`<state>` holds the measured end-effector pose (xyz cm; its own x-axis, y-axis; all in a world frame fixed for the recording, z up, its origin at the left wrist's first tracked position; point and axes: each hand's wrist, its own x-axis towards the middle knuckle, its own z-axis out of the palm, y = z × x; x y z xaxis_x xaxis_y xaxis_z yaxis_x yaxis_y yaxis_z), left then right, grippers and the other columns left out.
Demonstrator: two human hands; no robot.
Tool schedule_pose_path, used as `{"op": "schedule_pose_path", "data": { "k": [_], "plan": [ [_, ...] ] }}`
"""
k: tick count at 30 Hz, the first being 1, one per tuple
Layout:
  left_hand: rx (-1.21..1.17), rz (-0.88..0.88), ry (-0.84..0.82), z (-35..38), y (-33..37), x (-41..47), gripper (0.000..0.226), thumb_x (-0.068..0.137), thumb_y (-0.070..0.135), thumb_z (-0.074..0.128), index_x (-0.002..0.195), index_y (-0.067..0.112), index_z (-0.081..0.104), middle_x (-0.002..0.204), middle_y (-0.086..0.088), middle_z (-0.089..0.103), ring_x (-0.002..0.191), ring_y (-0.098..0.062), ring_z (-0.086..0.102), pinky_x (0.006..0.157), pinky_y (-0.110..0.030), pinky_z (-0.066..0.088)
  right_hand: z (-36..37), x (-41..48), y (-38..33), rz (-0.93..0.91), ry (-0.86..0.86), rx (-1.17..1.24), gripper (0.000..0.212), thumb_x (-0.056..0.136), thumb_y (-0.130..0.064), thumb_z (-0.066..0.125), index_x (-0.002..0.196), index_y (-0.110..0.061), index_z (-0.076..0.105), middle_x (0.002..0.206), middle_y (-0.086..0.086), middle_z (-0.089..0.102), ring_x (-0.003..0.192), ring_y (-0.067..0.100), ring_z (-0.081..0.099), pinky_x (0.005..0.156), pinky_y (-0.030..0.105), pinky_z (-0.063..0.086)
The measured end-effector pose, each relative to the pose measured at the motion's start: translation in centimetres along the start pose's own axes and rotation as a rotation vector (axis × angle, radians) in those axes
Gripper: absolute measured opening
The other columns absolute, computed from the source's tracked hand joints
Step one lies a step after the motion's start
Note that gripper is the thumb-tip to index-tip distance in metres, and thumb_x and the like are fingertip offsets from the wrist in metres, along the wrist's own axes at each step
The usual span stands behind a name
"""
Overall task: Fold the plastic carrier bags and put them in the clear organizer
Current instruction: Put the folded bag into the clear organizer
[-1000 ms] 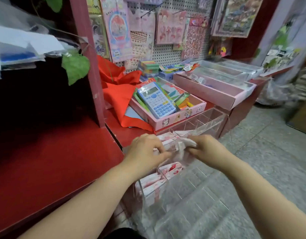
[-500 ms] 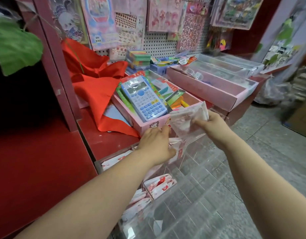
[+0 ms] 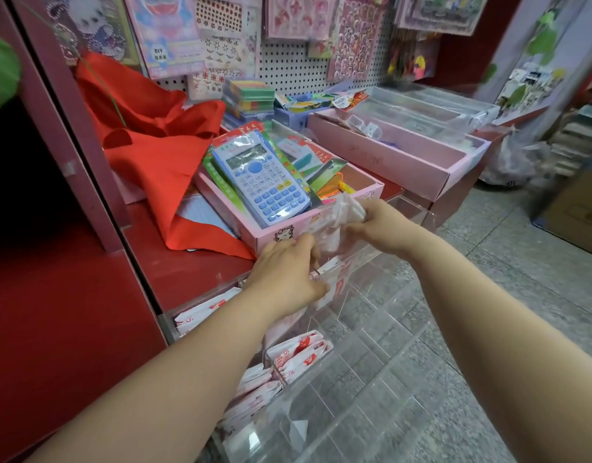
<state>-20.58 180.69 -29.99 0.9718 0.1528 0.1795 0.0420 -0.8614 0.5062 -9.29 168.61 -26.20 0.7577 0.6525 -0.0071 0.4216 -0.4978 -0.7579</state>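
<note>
Shop interior. Glossy dark red counter point(image 3: 187, 275) runs from the left toward the back, and a dull red upright post point(image 3: 71, 135) stands on it. White perforated pegboard wall point(image 3: 288, 71) behind; deep red painted wall point(image 3: 461, 58) to its right. Grey speckled stone-tile floor point(image 3: 521, 295) on the right side. Lighting even, diffuse.

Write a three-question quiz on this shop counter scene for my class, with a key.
1. True or false: the blue-and-white plastic calculator lies in the pink cardboard box.
2. The right hand grips: A) red cloth, B) crumpled translucent plastic carrier bag, C) green leaf.
3. Fill in: folded red-and-white bags already sit in the clear acrylic ____.
Key: 1 true; 2 B; 3 organizer.
</note>
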Motion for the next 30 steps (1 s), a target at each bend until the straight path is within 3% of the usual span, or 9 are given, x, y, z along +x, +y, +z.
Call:
{"op": "schedule_pose_path", "data": {
  "k": [2,4,9,12,14,16,19,23,30],
  "plan": [
    [-0.045,-0.036,0.017,-0.2,0.1,-0.2,0.033,0.077,0.032,0.068,0.090,0.026,0.038,0.091,0.011,0.047,0.093,-0.014,0.045,0.070,-0.024,0.025,0.1,0.0,-0.1,0.000,-0.016,-0.121,0.022,0.082,0.009,0.049,0.072,-0.009,0.057,0.067,0.000,0.055,0.059,0.007,0.054,0.062,0.020,0.041],
    [-0.095,-0.072,0.060,-0.4,0.3,-0.5,0.034,0.077,0.033,0.069,0.090,0.025,0.039,0.091,0.011,0.050,0.092,-0.015,0.049,0.068,-0.025,0.028,0.1,0.0,-0.5,-0.024,-0.044,-0.289,0.029,0.082,0.004,0.049,0.067,-0.020,0.053,0.067,-0.004,0.051,0.073,0.015,0.049,0.067,0.023,0.036],
    [-0.115,-0.034,0.197,-1.3,-0.4,-2.7,0.025,0.083,0.028,0.065,0.094,0.023,0.044,0.099,0.007,0.055,0.101,-0.017,0.050,0.071,-0.025,0.026,0.5,-0.2,-2.1,-0.056,-0.188,-0.567,0.034,0.083,0.001,0.051,0.061,-0.023,0.042,0.065,-0.005,0.048,0.072,0.017,0.046,0.050,0.024,0.031],
    [-0.096,-0.024,0.240,-1.8,-1.7,-4.7,0.022,0.083,0.026,0.065,0.099,0.020,0.052,0.092,0.012,0.050,0.100,-0.018,0.051,0.077,-0.024,0.029,1.2,-0.2,-2.4,-0.071,-0.254,-0.676,0.021,0.084,0.004,0.046,0.086,-0.007,0.064,0.080,0.005,0.063,0.074,0.019,0.047,0.054,0.023,0.032],
    [-0.054,-0.017,0.243,-2.2,-2.8,-6.1,0.028,0.080,0.035,0.065,0.101,0.019,0.058,0.088,0.015,0.049,0.096,-0.017,0.053,0.079,-0.025,0.030,1.6,-0.2,-2.7,-0.043,-0.252,-0.762,0.032,0.084,0.006,0.044,0.104,-0.010,0.065,0.080,0.005,0.062,0.075,0.020,0.045,0.056,0.022,0.031],
    [0.034,0.037,0.277,-2.2,-4.0,-7.4,0.037,0.071,0.048,0.053,0.094,0.020,0.061,0.084,0.014,0.056,0.087,-0.011,0.053,0.077,-0.028,0.037,1.9,-0.2,-3.1,-0.010,-0.277,-0.842,0.032,0.085,0.005,0.044,0.104,-0.014,0.062,0.075,0.004,0.058,0.076,0.023,0.044,0.055,0.022,0.032],
    [0.220,0.079,0.312,-1.8,-5.1,-9.0,0.040,0.066,0.051,0.043,0.089,0.025,0.061,0.084,0.010,0.065,0.086,-0.009,0.055,0.071,-0.026,0.046,2.4,-0.1,-3.5,0.062,-0.330,-0.948,0.028,0.088,0.001,0.042,0.112,-0.001,0.056,0.108,0.015,0.061,0.092,0.029,0.053,0.068,0.026,0.034],
    [0.293,0.105,0.322,-1.5,-5.5,-9.1,0.044,0.062,0.055,0.039,0.089,0.030,0.063,0.082,0.013,0.065,0.091,-0.010,0.054,0.076,-0.022,0.038,2.7,0.6,-3.1,0.101,-0.402,-0.791,0.033,0.087,-0.006,0.048,0.118,-0.001,0.056,0.115,0.011,0.061,0.103,0.027,0.055,0.087,0.030,0.045],
    [0.238,0.125,0.400,-1.5,-5.7,-9.1,0.038,0.064,0.054,0.043,0.097,0.038,0.053,0.081,0.015,0.064,0.089,-0.006,0.043,0.071,-0.022,0.027,1.3,-0.5,-2.5,0.009,-0.147,-0.504,0.005,0.083,-0.004,0.061,0.084,-0.005,0.066,0.074,0.005,0.060,0.075,0.017,0.052,0.059,0.022,0.038]
  ]
}}
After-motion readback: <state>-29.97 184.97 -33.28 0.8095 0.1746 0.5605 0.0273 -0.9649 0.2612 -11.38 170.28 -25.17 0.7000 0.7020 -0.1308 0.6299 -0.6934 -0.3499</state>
